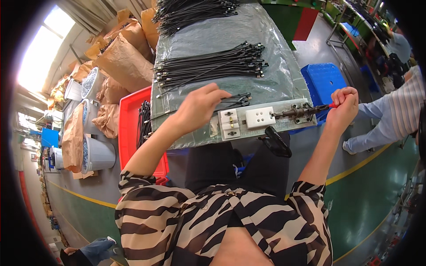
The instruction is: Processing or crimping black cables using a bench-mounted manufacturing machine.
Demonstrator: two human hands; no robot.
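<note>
Left hand (pixel 199 106) at frame centre, fingers curled around a black cable (pixel 235 99) just above the white socket fixture (pixel 248 119) on the table (pixel 230 40). Right hand (pixel 344 104) at right, fisted tight on the fixture's red-tipped clamp lever (pixel 310 109). Cable bundles (pixel 208 66) piled higher up.

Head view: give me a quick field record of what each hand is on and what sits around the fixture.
left hand: fingers pinched on a black cable just left of the fixture
right hand: fist closed round the red-handled toggle clamp lever
fixture: metal plate at the table's near edge with white blocks and toggle clamp
cable bundles: laid across the plastic-covered table
red bin: left of table, holding more black cables
blue stool: right of table
</note>
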